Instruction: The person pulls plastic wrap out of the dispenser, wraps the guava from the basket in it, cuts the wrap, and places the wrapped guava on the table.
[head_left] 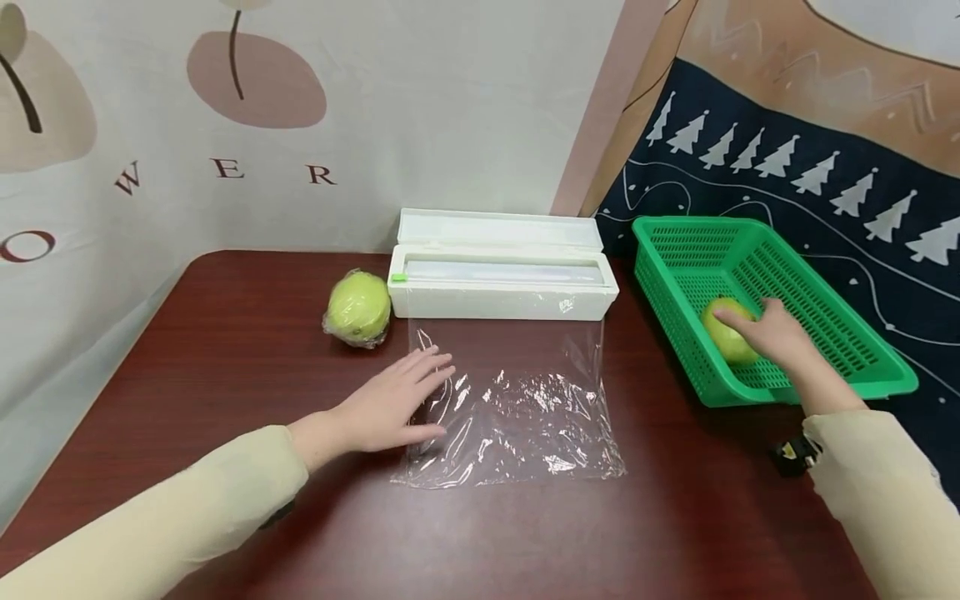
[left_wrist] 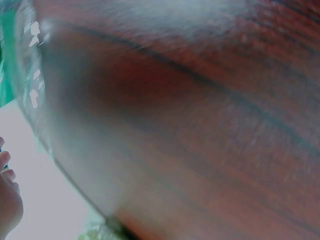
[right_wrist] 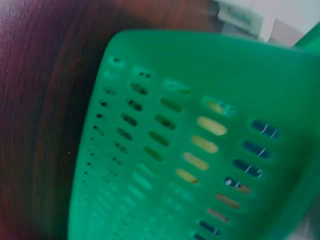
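A sheet of clear cling film [head_left: 525, 417] hangs out of a white film box [head_left: 502, 302] and lies on the table. My left hand [head_left: 393, 404], fingers straight and spread, is over the film's left edge; contact is unclear. In the left wrist view, part of that hand [left_wrist: 9, 200] shows at the left border. My right hand [head_left: 780, 337] reaches into a green plastic basket [head_left: 817, 308]. Its thumb extends over a yellow-green apple [head_left: 723, 333]; the other fingertips are hidden. The right wrist view shows the basket's slotted wall [right_wrist: 165, 65], with yellow behind some slots.
A film-wrapped green apple [head_left: 358, 307] sits left of the box, whose lid [head_left: 498, 229] stands raised at the back. A small green slider [head_left: 399, 277] is at the box's left end. Behind the dark red table [head_left: 247, 333] hang printed cloths [head_left: 450, 100].
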